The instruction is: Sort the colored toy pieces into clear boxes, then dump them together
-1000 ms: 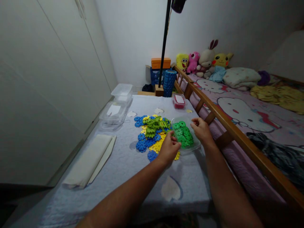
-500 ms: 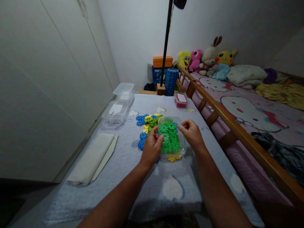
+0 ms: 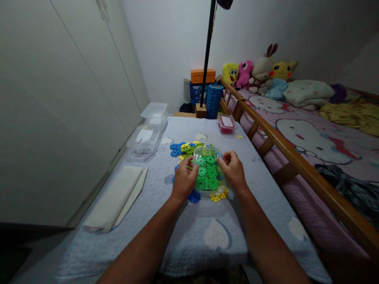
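Observation:
Between my two hands is a clear plastic container with bright green notched discs inside it. My left hand grips its left side, thumb on the near face. On the right side, my right hand pinches the rim with bent fingers. I cannot tell whether a lid is on it. Around and partly behind the container lie more notched discs: blue ones, lime green ones, a dark blue one and yellow ones.
At the table's far left stand clear plastic boxes; a folded cream cloth lies closer. A small box with red contents sits at the far right. A wooden bed rail runs along the right side, and a black pole rises behind the table.
My right hand has moved left and now grips the container's right side. The container has shifted slightly left, uncovering more of the dark blue and yellow discs at its near edge.

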`<state>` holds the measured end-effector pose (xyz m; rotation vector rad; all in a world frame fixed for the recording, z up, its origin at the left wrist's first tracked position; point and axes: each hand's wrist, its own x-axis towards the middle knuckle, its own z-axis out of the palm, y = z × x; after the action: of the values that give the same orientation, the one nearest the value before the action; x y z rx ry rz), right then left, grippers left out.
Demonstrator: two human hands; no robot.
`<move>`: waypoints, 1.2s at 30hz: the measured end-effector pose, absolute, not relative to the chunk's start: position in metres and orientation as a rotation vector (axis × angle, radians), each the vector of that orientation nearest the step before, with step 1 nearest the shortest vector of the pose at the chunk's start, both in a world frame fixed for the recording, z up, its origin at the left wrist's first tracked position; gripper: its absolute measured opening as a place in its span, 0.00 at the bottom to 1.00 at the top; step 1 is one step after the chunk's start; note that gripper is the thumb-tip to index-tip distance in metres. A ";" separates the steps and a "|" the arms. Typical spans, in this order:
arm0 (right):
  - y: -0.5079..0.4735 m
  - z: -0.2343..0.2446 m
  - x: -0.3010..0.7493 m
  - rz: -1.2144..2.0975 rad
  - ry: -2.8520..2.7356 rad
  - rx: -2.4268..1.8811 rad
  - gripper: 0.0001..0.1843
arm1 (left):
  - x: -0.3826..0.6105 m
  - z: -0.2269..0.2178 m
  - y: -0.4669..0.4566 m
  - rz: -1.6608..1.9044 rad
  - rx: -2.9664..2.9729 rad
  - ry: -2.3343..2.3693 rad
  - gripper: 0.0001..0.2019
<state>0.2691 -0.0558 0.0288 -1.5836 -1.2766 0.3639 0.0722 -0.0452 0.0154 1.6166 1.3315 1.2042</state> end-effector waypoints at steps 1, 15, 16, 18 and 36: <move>-0.056 0.030 0.269 0.335 -1.287 -1.571 0.14 | 0.072 0.015 -0.045 1.205 1.613 1.326 0.17; -0.067 0.044 0.260 0.310 -1.339 -1.454 0.11 | 0.069 0.011 -0.043 1.278 1.591 1.269 0.19; -0.066 0.043 0.261 0.308 -1.333 -1.468 0.12 | 0.069 0.010 -0.043 1.296 1.606 1.266 0.19; -0.065 0.041 0.263 0.345 -1.323 -1.485 0.14 | 0.068 0.009 -0.043 1.331 1.626 1.261 0.18; -0.074 0.034 0.284 0.542 -1.670 -1.332 0.42 | 0.071 -0.001 -0.036 1.307 1.164 1.084 0.27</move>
<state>0.2844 -0.0741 0.0335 -1.3321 -1.6700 0.5419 0.0707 -0.0360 -0.0008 1.1642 1.0835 1.3066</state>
